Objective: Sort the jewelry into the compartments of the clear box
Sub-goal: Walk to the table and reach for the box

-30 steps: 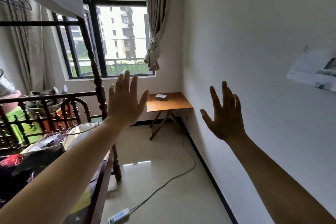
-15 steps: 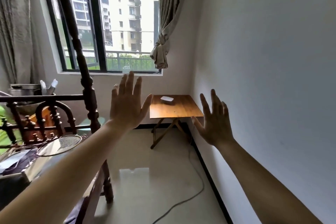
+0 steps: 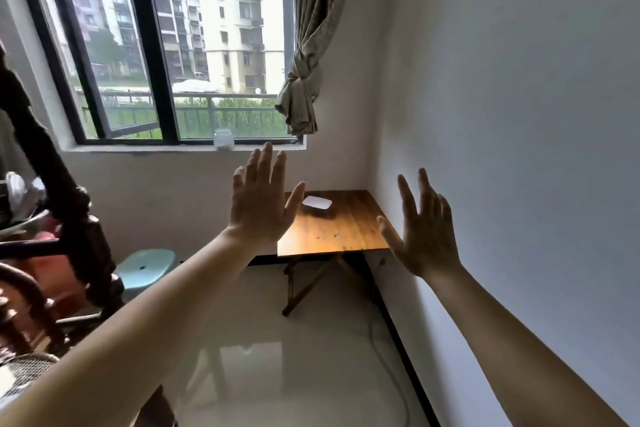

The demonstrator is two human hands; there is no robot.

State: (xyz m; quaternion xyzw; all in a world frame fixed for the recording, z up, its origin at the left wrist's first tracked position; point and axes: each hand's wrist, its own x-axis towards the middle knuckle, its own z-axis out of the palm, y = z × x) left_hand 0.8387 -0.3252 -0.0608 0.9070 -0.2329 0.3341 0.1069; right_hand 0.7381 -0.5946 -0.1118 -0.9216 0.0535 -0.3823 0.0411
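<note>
A small clear box [image 3: 317,202] lies on a wooden folding table [image 3: 339,232] in the far corner of the room, under the window. Its compartments and any jewelry are too small to make out. Both my arms are stretched forward at chest height. My left hand [image 3: 259,204] is held up with fingers spread and nothing in it, overlapping the table's left edge in the view. My right hand [image 3: 424,232] is also up, fingers apart and empty, in front of the white wall to the right of the table.
A dark carved wooden bed frame [image 3: 69,218] stands at the left. A light blue stool [image 3: 145,267] sits beside it. A cable [image 3: 391,371] runs along the shiny floor by the right wall. A small jar [image 3: 223,139] stands on the windowsill.
The view has moved closer to the table and window, and the bed frame has slid off to the left. Both hands stay raised and open.
</note>
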